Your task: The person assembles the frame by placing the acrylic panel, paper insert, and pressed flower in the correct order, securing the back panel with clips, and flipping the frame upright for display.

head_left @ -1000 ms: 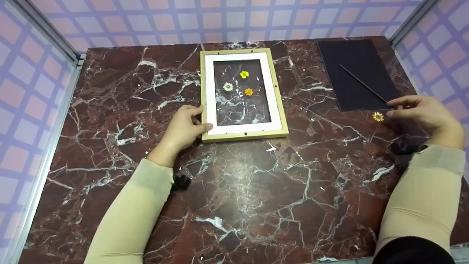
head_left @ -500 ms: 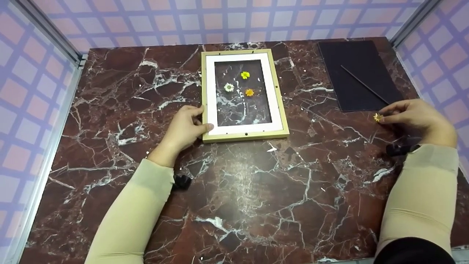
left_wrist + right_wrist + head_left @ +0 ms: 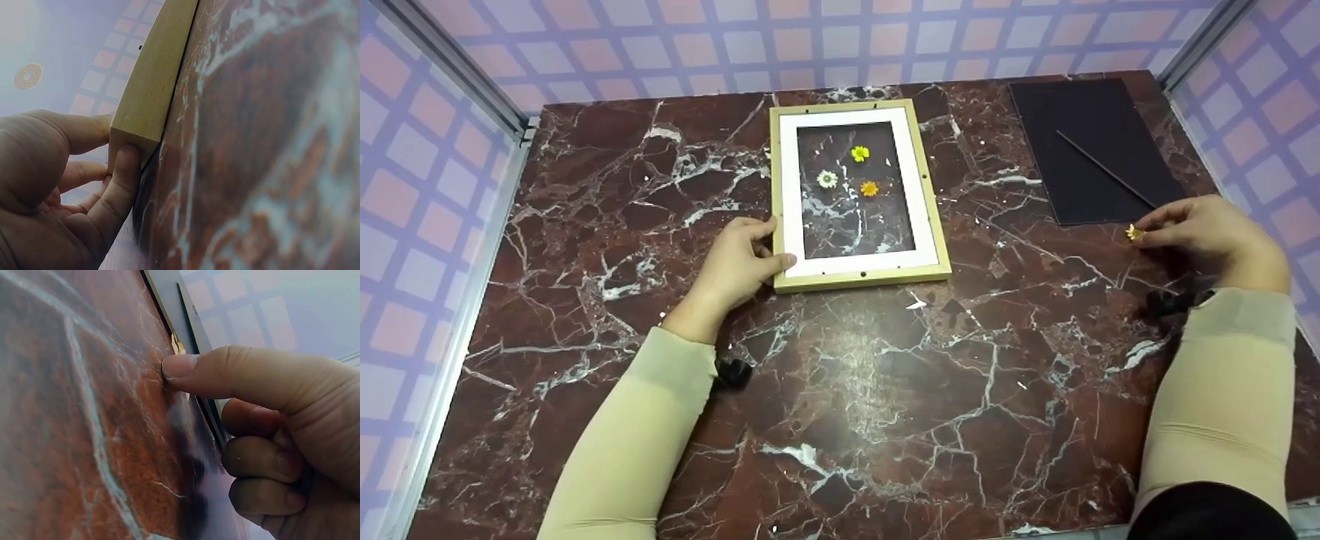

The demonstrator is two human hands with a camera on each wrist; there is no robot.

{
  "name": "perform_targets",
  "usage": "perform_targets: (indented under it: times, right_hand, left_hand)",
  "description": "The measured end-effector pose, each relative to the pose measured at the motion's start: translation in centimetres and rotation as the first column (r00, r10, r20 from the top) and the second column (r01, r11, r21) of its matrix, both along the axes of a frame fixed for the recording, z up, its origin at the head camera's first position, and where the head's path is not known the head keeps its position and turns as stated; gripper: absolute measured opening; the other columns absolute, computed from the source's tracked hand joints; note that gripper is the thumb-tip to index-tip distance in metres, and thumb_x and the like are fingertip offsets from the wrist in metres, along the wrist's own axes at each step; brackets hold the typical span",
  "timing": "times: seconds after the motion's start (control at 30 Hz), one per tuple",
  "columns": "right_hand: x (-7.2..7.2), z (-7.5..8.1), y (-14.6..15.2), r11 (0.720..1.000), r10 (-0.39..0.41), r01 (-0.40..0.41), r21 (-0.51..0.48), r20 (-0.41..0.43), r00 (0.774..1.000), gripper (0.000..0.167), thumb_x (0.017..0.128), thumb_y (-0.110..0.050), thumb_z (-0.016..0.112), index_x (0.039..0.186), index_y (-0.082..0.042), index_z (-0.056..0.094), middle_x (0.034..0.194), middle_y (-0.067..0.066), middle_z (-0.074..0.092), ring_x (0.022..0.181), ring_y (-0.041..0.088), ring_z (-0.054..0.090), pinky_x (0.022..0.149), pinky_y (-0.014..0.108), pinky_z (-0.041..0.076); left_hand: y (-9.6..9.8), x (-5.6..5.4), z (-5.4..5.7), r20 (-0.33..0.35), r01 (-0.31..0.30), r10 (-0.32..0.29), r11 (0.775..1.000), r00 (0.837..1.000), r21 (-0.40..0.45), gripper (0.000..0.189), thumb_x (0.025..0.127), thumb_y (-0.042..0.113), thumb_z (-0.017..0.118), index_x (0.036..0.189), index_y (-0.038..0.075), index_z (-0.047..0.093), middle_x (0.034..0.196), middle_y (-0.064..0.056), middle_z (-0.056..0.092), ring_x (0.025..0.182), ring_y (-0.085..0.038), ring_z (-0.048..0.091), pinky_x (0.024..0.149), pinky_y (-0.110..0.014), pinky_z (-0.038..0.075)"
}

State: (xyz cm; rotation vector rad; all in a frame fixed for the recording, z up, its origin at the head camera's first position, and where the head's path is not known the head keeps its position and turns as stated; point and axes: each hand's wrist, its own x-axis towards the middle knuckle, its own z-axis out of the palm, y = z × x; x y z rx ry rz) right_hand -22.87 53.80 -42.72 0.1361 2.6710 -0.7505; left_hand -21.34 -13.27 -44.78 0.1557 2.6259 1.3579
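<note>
My left hand (image 3: 735, 259) grips the near left corner of a light wooden picture frame (image 3: 864, 282), thumb on top and fingers along its side. In the left wrist view the wooden frame (image 3: 152, 84) lies on the marble surface, fingertips at its corner. Inside the white mat (image 3: 847, 265) lie a yellow flower (image 3: 860, 153), a white flower (image 3: 826, 178) and an orange flower (image 3: 869, 188). Over at the right, my right hand (image 3: 1222, 236) pinches a small pale yellow flower (image 3: 1132, 232) between thumb and forefinger. In the right wrist view, the thumb covers most of that flower (image 3: 177, 343).
A black rectangular board (image 3: 1080, 135) lies at the back right, with a thin dark stick (image 3: 1102, 166) across it. The table (image 3: 847, 420) is dark red veined marble. Checkered walls (image 3: 840, 37) enclose its back and sides.
My right hand has come down to the pale yellow flower, taken it between thumb and forefinger, and raised it slightly. The left hand stays on the picture frame.
</note>
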Motion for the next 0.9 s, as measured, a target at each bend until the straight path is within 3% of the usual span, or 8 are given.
perform_targets:
  times: [0.13, 0.33, 0.4, 0.7, 0.9]
  right_hand:
    - [-0.1, 0.0, -0.2, 1.0, -0.017, 0.017, -0.027, -0.011, 1.0, 0.046, 0.105, -0.041, 0.083, 0.132, -0.004, 0.081, 0.085, -0.025, 0.076, 0.077, 0.004, 0.066, 0.069, 0.023, 0.055]
    - [0.1, 0.1, -0.4, 0.98, -0.1, 0.08, -0.18, -0.108, 0.989, 0.011, 0.105, -0.027, 0.084, 0.115, -0.027, 0.087, 0.081, -0.02, 0.072, 0.069, 0.005, 0.06, 0.062, 0.022, 0.054]
    - [0.2, 0.2, -0.6, 0.969, -0.128, 0.095, -0.226, -0.135, 0.983, 0.011, 0.104, -0.025, 0.084, 0.113, -0.03, 0.087, 0.082, -0.021, 0.073, 0.07, 0.005, 0.06, 0.063, 0.021, 0.054]
    - [-0.2, 0.4, -1.6, 0.963, -0.175, 0.121, -0.241, -0.213, 0.961, 0.019, 0.103, -0.035, 0.086, 0.119, -0.026, 0.087, 0.091, -0.034, 0.075, 0.087, 0.001, 0.058, 0.069, 0.015, 0.049]
    - [-0.5, 0.9, -2.8, 0.952, -0.2, 0.126, -0.28, -0.254, 0.946, 0.01, 0.102, -0.027, 0.087, 0.111, -0.03, 0.089, 0.081, -0.028, 0.068, 0.079, 0.007, 0.05, 0.06, 0.019, 0.043]
  left_hand:
    - [0.0, 0.0, 0.0, 0.012, -0.006, 0.006, 1.0, 1.0, 0.001, 0.077, 0.098, 0.012, 0.088, 0.163, -0.004, 0.05, 0.159, -0.027, 0.054, 0.091, -0.015, 0.062, 0.065, -0.016, 0.056]
    - [0.0, 0.0, 0.0, 0.008, -0.003, 0.003, 1.0, 1.0, -0.002, 0.077, 0.098, 0.013, 0.088, 0.163, -0.005, 0.051, 0.159, -0.027, 0.054, 0.092, -0.015, 0.062, 0.065, -0.015, 0.055]
    - [0.0, 0.0, 0.0, 0.009, -0.003, 0.003, 1.0, 1.0, 0.001, 0.077, 0.097, 0.012, 0.088, 0.163, -0.005, 0.05, 0.158, -0.027, 0.054, 0.092, -0.015, 0.062, 0.065, -0.015, 0.056]
    - [0.1, -0.1, 0.1, 0.02, -0.005, 0.005, 1.0, 1.0, 0.015, 0.077, 0.097, 0.011, 0.088, 0.163, -0.005, 0.05, 0.157, -0.027, 0.055, 0.091, -0.013, 0.061, 0.066, -0.015, 0.056]
    - [0.0, 0.0, -0.1, 0.008, -0.01, 0.009, 1.0, 1.0, 0.013, 0.075, 0.097, 0.011, 0.088, 0.161, -0.006, 0.052, 0.156, -0.027, 0.056, 0.093, -0.014, 0.061, 0.068, -0.014, 0.054]
